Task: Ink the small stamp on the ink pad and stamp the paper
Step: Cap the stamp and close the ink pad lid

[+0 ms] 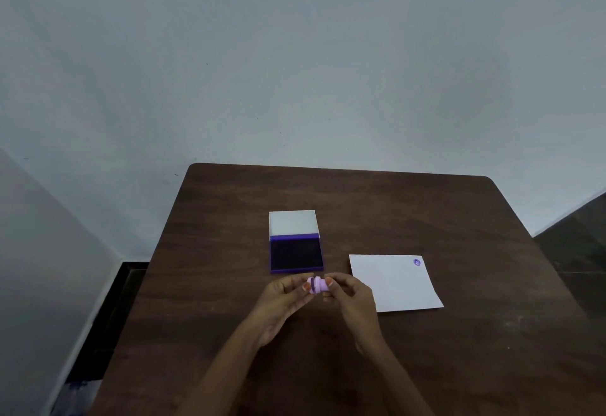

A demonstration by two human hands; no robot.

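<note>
Dark wooden table (426, 212) set against a plain pale wall. Ink pad (296, 254) lies open near the table's middle, lid raised toward the far edge. White paper (393, 284) lies flat to its right, well apart, bearing one purple stamp mark (416, 262) at its far right corner. Small stamp (317, 285), pale purple, is held on its side above the table, just before the pad's near edge. Left hand (282, 297) pinches one end; right hand (352, 297) pinches the other, fingers curled.
</note>
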